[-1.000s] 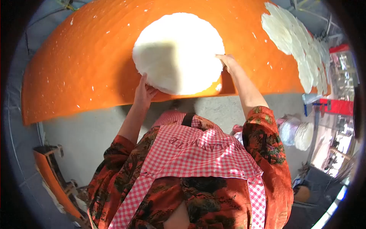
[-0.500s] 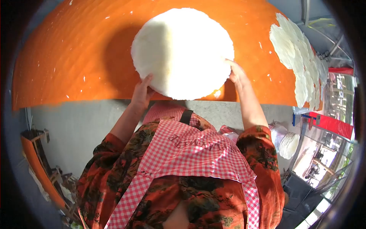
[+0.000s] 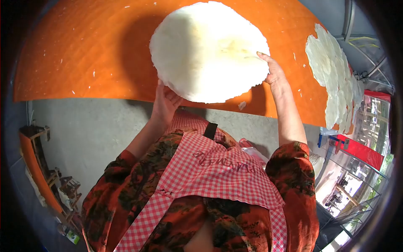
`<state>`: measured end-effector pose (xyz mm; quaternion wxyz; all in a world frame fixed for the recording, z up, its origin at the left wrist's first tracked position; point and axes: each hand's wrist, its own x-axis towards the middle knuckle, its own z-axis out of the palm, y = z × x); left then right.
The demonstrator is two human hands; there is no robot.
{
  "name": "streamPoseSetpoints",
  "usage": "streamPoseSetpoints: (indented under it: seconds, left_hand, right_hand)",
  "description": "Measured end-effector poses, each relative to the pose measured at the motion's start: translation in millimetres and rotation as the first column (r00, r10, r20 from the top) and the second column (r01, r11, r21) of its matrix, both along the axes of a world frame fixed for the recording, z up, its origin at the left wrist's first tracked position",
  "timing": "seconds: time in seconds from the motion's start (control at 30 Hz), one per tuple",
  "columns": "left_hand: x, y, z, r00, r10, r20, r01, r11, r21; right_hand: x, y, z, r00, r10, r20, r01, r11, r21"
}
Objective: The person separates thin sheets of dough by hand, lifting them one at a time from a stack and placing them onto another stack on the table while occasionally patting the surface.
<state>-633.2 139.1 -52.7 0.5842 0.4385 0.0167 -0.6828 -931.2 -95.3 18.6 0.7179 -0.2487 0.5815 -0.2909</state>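
A large round white sheet (image 3: 210,52) with a ragged edge is held above an orange surface (image 3: 92,54), on which its shadow falls. At its right edge my right hand (image 3: 273,70) grips it, thumb on top and fingers underneath. Below the sheet's lower left edge is my left hand (image 3: 165,103), its fingers spread beneath the rim and its thumb near the edge. Part of that hand's fingers is hidden by the sheet. A small white scrap (image 3: 242,105) lies near the orange surface's front edge.
Overlapping white sheets (image 3: 329,71) lie at the right end of the orange surface. Grey floor (image 3: 84,130) shows in front of it. A wooden rack with an orange panel (image 3: 40,172) stands at lower left. Metal frames and a red strip (image 3: 365,154) are at the right.
The sheet has moved slightly up and right in view and shows more shading. My left hand's fingers have spread under the rim, and my right hand has shifted right. The view has turned slightly.
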Motion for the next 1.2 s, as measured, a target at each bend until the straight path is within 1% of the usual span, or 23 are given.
streamPoseSetpoints:
  seconds: [0.07, 0.1, 0.17, 0.2, 0.27, 0.3, 0.37, 0.4, 0.47, 0.5, 0.57, 0.67, 0.7, 0.77, 0.8, 0.9, 0.93, 1.0, 1.03, 1.1, 1.13, 1.2]
  left_hand:
    - [8.8, -11.5, -3.8, 0.979, 0.145, -0.145, -0.138, 0.989, 0.052]
    - [13.4, -17.7, -2.8, 0.954, 0.213, -0.210, -0.201, 0.976, 0.079]
    - [14.0, -27.0, 20.5, 0.978, 0.124, -0.167, -0.150, 0.977, -0.151]
    - [11.9, -29.8, 29.4, 0.986, 0.084, -0.142, -0.118, 0.959, -0.259]
    - [8.7, -34.2, 32.3, 1.000, 0.006, 0.025, -0.001, 0.986, -0.166]
    - [8.2, -38.9, 31.6, 0.993, -0.038, 0.108, 0.051, 0.992, -0.119]
    - [9.0, -42.3, 6.1, 0.996, -0.026, 0.081, 0.032, 0.997, -0.070]
    - [9.7, -44.7, -2.4, 0.997, -0.018, 0.070, 0.021, 0.999, -0.047]
    - [11.5, -47.0, 5.0, 1.000, -0.011, 0.027, 0.012, 0.999, -0.048]
    - [11.6, -46.5, 8.9, 1.000, -0.009, 0.006, 0.010, 0.999, -0.045]
    - [13.2, -49.3, 11.3, 0.998, -0.014, -0.064, 0.013, 1.000, -0.017]
    - [14.2, -61.3, 27.5, 0.994, -0.018, -0.106, 0.017, 1.000, -0.014]
    - [13.1, -62.8, 35.4, 0.993, -0.019, -0.113, 0.018, 1.000, -0.011]
    - [9.5, -67.3, 56.7, 0.994, -0.016, -0.112, 0.023, 0.998, 0.062]
    - [9.8, -71.6, 62.0, 0.994, -0.017, -0.110, 0.027, 0.995, 0.095]
    - [17.8, -75.1, 46.3, 0.971, -0.027, -0.238, 0.041, 0.998, 0.054]
    - [21.5, -74.4, 42.2, 0.972, -0.056, -0.229, 0.067, 0.997, 0.040]
    - [30.1, -72.2, 34.7, 0.970, -0.117, -0.213, 0.121, 0.993, 0.007]
    - [34.6, -67.3, 28.2, 0.974, -0.164, -0.159, 0.165, 0.986, -0.003]
    - [46.1, -55.5, 3.9, 0.967, -0.253, -0.041, 0.252, 0.967, -0.031]
    - [56.3, -51.4, -16.4, 0.965, -0.262, 0.032, 0.263, 0.963, -0.057]
    - [55.9, -60.2, 6.3, 0.980, -0.167, -0.112, 0.160, 0.985, -0.070]
  right_hand:
    - [-5.1, -5.0, -9.8, 0.999, 0.007, 0.047, -0.009, 0.999, 0.033]
    - [-5.2, -5.5, -15.5, 0.998, 0.008, 0.063, -0.009, 1.000, 0.022]
    - [-13.4, 0.5, -28.2, 0.997, -0.009, 0.082, 0.009, 1.000, 0.000]
    - [-19.1, 2.9, -37.6, 0.997, 0.019, 0.078, -0.017, 1.000, -0.025]
    - [-27.3, 13.8, -57.2, 0.995, 0.065, 0.075, -0.061, 0.996, -0.062]
    - [-32.2, 23.3, -61.9, 0.998, 0.019, 0.064, -0.017, 0.999, -0.036]
    - [-41.2, 57.6, -61.3, 0.997, -0.068, 0.041, 0.067, 0.998, 0.012]
    - [-65.9, 76.4, -90.9, 0.964, -0.127, 0.232, 0.116, 0.991, 0.059]
    - [-66.3, 127.9, -97.5, 0.967, -0.175, 0.184, 0.180, 0.984, -0.011]
    - [-72.4, 142.0, -92.4, 0.994, -0.045, 0.104, 0.044, 0.999, 0.011]
    - [-81.8, 160.0, -82.2, 0.975, 0.221, -0.036, -0.217, 0.973, 0.081]
    - [-77.9, 162.2, -67.7, 0.991, 0.134, 0.030, -0.137, 0.971, 0.195]
    - [-71.1, 160.8, -65.1, 0.990, 0.027, 0.135, -0.052, 0.981, 0.189]
    - [-45.2, 154.9, -66.3, 0.923, -0.182, 0.339, 0.118, 0.972, 0.202]
    - [-36.2, 153.3, -76.3, 0.902, -0.239, 0.360, 0.172, 0.963, 0.208]
    - [-19.7, 131.8, -100.3, 0.805, -0.357, 0.474, 0.393, 0.919, 0.026]
    - [-14.4, 121.1, -88.0, 0.771, -0.398, 0.497, 0.446, 0.895, 0.024]
    - [-17.3, 105.1, -89.4, 0.758, -0.424, 0.496, 0.450, 0.890, 0.073]
    - [-18.4, 98.2, -88.1, 0.749, -0.433, 0.501, 0.452, 0.887, 0.092]
    - [-16.9, 82.7, -75.2, 0.868, -0.327, 0.374, 0.383, 0.920, -0.083]
    - [-18.5, 78.1, -67.3, 0.914, -0.283, 0.291, 0.338, 0.928, -0.159]
    - [-20.4, 65.0, -52.6, 0.952, -0.208, 0.225, 0.247, 0.956, -0.159]
